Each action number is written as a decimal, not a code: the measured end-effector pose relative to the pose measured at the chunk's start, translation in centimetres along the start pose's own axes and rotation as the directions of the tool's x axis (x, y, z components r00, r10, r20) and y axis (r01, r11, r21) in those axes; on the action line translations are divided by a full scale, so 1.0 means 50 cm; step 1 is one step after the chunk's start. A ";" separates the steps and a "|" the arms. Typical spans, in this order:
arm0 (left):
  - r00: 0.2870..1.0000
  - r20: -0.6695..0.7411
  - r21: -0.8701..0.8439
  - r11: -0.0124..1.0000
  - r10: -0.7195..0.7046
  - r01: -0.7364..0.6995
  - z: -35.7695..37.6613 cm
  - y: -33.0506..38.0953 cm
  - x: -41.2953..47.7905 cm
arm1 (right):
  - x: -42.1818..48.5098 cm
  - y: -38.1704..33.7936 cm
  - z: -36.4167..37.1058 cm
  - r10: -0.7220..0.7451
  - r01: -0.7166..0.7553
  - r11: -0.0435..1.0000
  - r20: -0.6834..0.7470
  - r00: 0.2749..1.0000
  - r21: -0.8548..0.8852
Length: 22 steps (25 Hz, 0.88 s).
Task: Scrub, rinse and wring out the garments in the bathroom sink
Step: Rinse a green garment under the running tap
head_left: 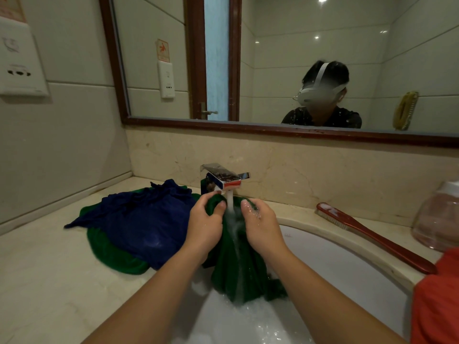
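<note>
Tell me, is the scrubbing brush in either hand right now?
No. The brush lies on the counter; the left hand and right hand grip the green garment under the tap.

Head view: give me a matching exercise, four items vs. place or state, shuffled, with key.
Items
1. green garment
2. blue garment
3. brush
4. tap

Place or state
A. lying on the counter right of the sink
B. running water
C. gripped by left hand and right hand over the sink
D. heaped on the counter left of the sink

Pairs: 1-C, 2-D, 3-A, 4-B
</note>
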<state>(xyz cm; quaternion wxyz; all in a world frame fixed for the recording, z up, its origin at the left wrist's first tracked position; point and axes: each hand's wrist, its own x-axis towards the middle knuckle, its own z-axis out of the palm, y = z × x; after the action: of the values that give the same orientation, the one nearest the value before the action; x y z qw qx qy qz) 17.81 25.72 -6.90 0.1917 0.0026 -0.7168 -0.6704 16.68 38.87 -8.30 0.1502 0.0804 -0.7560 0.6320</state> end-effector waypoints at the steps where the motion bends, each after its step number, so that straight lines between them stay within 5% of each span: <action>1: 1.000 0.013 -0.010 1.000 -0.008 0.008 0.001 0.000 -0.002 | 0.001 0.000 0.000 -0.009 0.008 1.000 -0.008 1.000 -0.006; 5: 0.999 0.028 -0.024 0.999 0.035 -0.034 0.000 0.000 -0.006 | 0.002 0.009 0.006 -0.063 0.064 0.996 0.018 0.998 -0.058; 12: 0.977 -0.156 -0.035 0.988 0.145 -0.152 0.001 0.000 0.003 | -0.001 0.012 0.019 -0.090 0.097 0.992 0.087 0.992 -0.075; 22: 0.973 -0.149 -0.007 0.984 0.176 -0.179 -0.002 -0.005 0.008 | -0.003 0.004 0.016 -0.084 0.090 0.991 0.066 0.994 -0.095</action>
<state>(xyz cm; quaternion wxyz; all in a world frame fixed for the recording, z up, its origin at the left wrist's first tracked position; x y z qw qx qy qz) 17.38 25.48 -7.04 0.3032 -0.0138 -0.6912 -0.6558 16.67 38.12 -8.67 0.1578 0.1256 -0.7860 0.5843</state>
